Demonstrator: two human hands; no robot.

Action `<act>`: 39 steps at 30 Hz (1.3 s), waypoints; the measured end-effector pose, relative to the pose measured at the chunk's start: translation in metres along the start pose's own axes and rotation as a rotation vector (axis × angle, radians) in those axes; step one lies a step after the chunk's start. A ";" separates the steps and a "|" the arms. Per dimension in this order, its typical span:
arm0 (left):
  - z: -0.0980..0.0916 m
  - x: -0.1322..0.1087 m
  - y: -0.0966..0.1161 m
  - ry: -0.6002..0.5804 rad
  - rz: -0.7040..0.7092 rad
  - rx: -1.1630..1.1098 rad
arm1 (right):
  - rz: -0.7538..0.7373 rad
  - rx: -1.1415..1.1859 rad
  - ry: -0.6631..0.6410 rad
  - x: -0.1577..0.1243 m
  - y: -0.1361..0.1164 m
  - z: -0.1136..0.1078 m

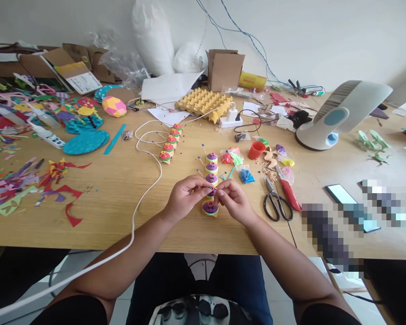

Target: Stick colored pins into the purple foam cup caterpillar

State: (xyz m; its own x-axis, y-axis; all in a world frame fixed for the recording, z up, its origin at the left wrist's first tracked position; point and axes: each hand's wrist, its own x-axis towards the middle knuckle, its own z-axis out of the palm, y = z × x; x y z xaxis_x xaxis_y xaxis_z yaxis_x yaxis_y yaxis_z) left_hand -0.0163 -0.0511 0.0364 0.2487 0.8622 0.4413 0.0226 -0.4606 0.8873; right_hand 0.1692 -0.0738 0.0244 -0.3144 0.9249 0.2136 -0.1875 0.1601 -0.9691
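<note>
Above the purple-and-yellow egg-carton caterpillar [210, 208], my left hand [189, 196] and my right hand [235, 201] meet in closed pinches. Between their fingertips is a thin toothpick [215, 188] with a small blue blob at its end on the left-hand side. The hands partly cover the caterpillar's middle bumps. Blue-tipped sticks stand out from both sides of its far bumps. Farther back on the left lies a red-and-green egg-carton caterpillar [169, 146] with similar sticks in its sides. A blue clay packet [246, 175] is beyond my right hand.
Black scissors [278, 201] and a red-handled knife [289, 192] lie to the right, near a red cup [256, 150]. A white fan [338, 117] stands behind them. An egg tray [203, 104] is at the back. A white cable [145, 194] crosses on the left, beside paper scraps [16, 189].
</note>
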 end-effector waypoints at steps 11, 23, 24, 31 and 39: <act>0.002 -0.003 -0.001 0.008 -0.035 0.014 | -0.026 0.037 -0.040 0.000 0.001 0.001; 0.003 -0.003 0.000 0.003 -0.058 0.003 | 0.067 -0.043 -0.007 -0.001 -0.004 0.002; 0.002 -0.003 0.000 -0.003 -0.067 -0.010 | 0.070 -0.035 -0.007 -0.001 -0.004 0.002; -0.002 0.000 0.002 -0.051 -0.161 -0.106 | 0.091 0.081 0.003 0.002 -0.007 0.000; 0.000 0.000 0.004 -0.006 -0.109 0.100 | 0.174 0.036 -0.013 0.002 -0.004 0.001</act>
State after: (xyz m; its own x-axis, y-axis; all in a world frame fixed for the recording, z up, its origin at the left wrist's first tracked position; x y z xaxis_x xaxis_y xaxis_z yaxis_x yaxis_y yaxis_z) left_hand -0.0161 -0.0534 0.0398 0.2450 0.9073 0.3418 0.1463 -0.3831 0.9121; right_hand 0.1680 -0.0728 0.0291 -0.3571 0.9330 0.0450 -0.1626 -0.0147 -0.9866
